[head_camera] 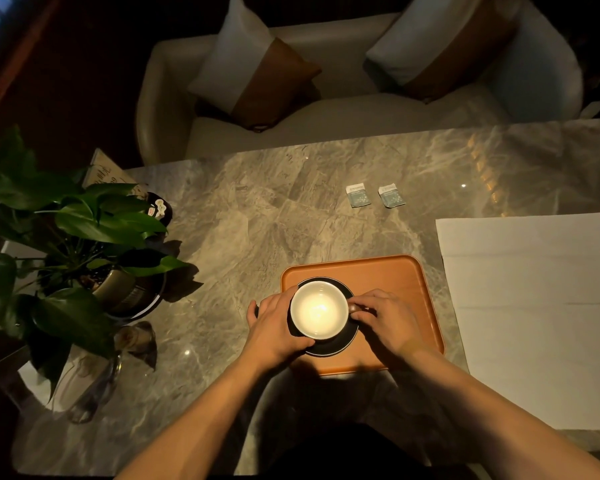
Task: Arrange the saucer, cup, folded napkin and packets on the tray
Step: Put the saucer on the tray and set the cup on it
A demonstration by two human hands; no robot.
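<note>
An orange tray (395,275) lies on the marble table in front of me. In its left part sits a dark saucer (340,344), and a cup (318,310) with a white inside stands on it. My left hand (274,323) wraps the cup's left side. My right hand (383,318) pinches the cup's handle on the right. Two small pale packets (358,195) (391,195) lie side by side on the table beyond the tray. A large white napkin (541,313) is spread flat, unfolded, to the right of the tray.
A potted plant (73,237) with big leaves stands at the table's left, with a small dark dish (160,207) behind it and a glass object (94,386) below it. A beige sofa with two cushions (253,74) is past the far edge.
</note>
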